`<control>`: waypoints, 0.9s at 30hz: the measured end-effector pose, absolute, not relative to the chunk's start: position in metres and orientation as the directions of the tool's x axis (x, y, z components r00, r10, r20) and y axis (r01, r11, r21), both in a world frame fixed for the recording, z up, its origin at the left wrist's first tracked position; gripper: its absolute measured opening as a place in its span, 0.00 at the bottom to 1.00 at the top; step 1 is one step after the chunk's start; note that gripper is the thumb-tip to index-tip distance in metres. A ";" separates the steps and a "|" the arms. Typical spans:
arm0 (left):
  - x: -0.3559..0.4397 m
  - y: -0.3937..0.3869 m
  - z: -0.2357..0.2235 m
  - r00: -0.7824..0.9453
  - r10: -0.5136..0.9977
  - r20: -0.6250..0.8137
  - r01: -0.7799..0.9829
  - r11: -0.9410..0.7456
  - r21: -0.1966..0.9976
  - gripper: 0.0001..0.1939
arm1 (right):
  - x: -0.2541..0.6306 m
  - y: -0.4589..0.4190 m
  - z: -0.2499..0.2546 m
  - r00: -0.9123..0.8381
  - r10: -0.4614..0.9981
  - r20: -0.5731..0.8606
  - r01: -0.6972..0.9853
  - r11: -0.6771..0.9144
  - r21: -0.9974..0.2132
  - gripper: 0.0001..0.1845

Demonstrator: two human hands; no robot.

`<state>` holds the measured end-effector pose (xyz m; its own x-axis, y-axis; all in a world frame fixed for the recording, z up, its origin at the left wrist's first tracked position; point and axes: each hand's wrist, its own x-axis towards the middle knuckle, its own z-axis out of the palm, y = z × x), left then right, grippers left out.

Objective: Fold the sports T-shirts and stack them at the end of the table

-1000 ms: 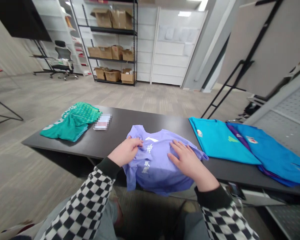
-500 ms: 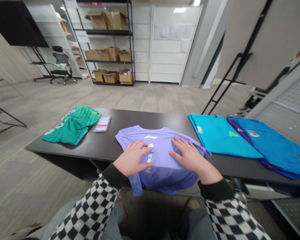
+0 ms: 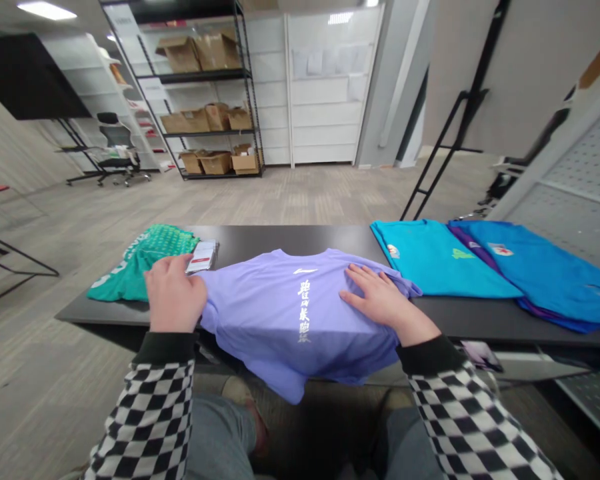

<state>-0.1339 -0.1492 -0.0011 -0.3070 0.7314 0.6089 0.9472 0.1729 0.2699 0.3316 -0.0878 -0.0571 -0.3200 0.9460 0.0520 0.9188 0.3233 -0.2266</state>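
A lavender T-shirt (image 3: 260, 300) with white lettering down its middle lies on the dark table, its lower part hanging over the near edge. My left hand (image 3: 174, 293) is closed at the shirt's left sleeve, which is pulled out to the side. Flat on the shirt's right side rests my right hand (image 3: 380, 300), fingers spread. Just behind my left hand are a crumpled green shirt (image 3: 130, 267) and a phone-sized white and red item (image 3: 203, 256), its details blurred.
To the right on the table (image 3: 290, 237) lie a folded turquoise shirt (image 3: 430, 260) and a stack of blue and purple shirts (image 3: 545, 267). A black stand (image 3: 450, 147) rises behind the table. Farther back stands a rack of cardboard boxes (image 3: 215, 163).
My left hand has gone from lying on the shirt to gripping its left sleeve, drawing it out leftward. More of the lettering shows. My right hand stays on the shirt.
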 end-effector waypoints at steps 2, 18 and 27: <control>-0.109 -0.147 -0.003 -0.163 0.774 0.612 0.951 -0.043 0.307 0.25 | 0.333 -0.088 -0.058 -0.326 0.944 0.061 0.914 0.330 -0.233 0.40; 0.000 -0.044 -0.044 0.227 0.972 -0.053 0.967 -0.219 0.130 0.47 | 0.253 -0.058 -0.045 -0.268 0.963 0.002 0.947 0.264 -0.181 0.46; -0.003 0.021 -0.044 0.224 0.974 -0.034 0.966 -0.218 0.140 0.50 | 0.263 0.010 -0.042 -0.288 0.957 -0.012 0.944 0.282 -0.171 0.51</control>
